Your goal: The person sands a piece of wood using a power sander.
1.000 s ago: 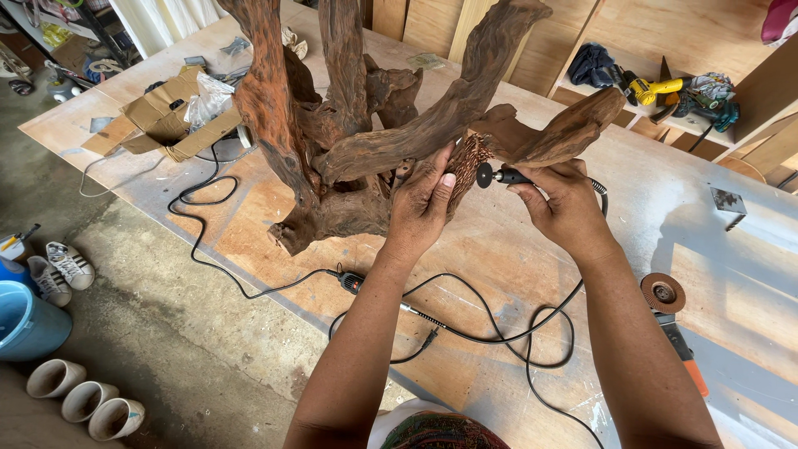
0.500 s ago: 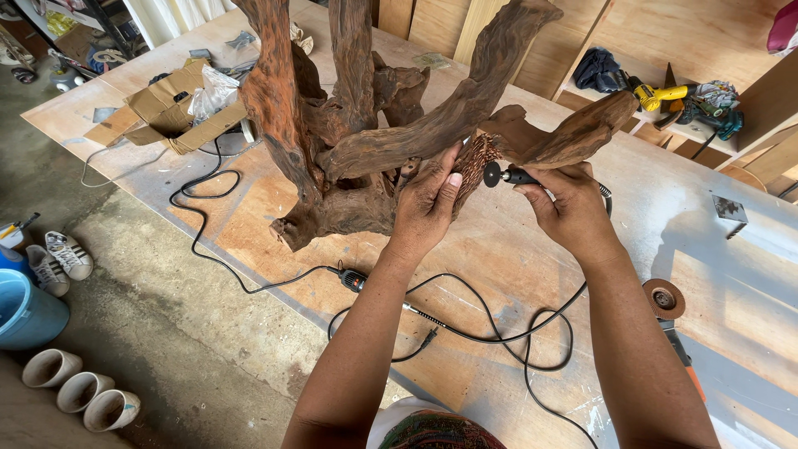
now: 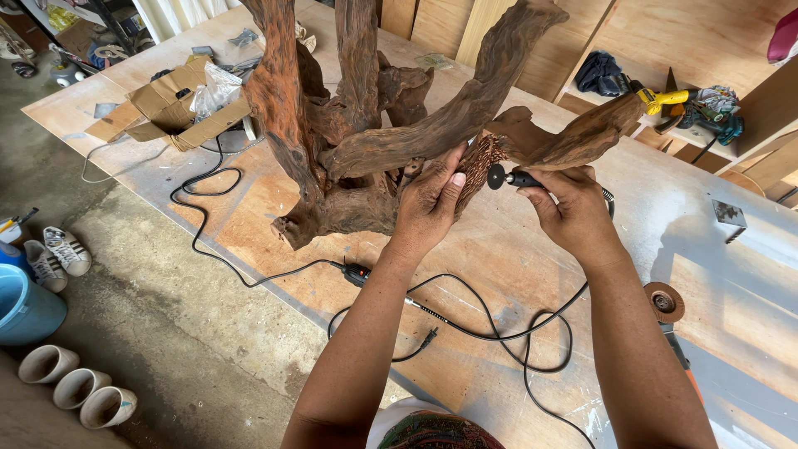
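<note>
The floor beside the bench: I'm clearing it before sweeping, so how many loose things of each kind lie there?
Pale round pots: 3
Sneakers: 2
Blue bucket: 1
Total: 6

Gnarled driftwood root sculpture and a rotary tool handpiece at work on it.

The driftwood root (image 3: 366,125) is reddish-brown, deeply grained and twisted, standing upright on the plywood worktop (image 3: 499,249) with thick limbs spreading up and outward; one stub end shows a rough, ridged texture. The rotary tool handpiece (image 3: 519,178) is slim and black, lying roughly level, its small dark round disc set just beside that ridged stub. A black flexible cable (image 3: 465,328) trails from it in loops across the worktop.
</note>
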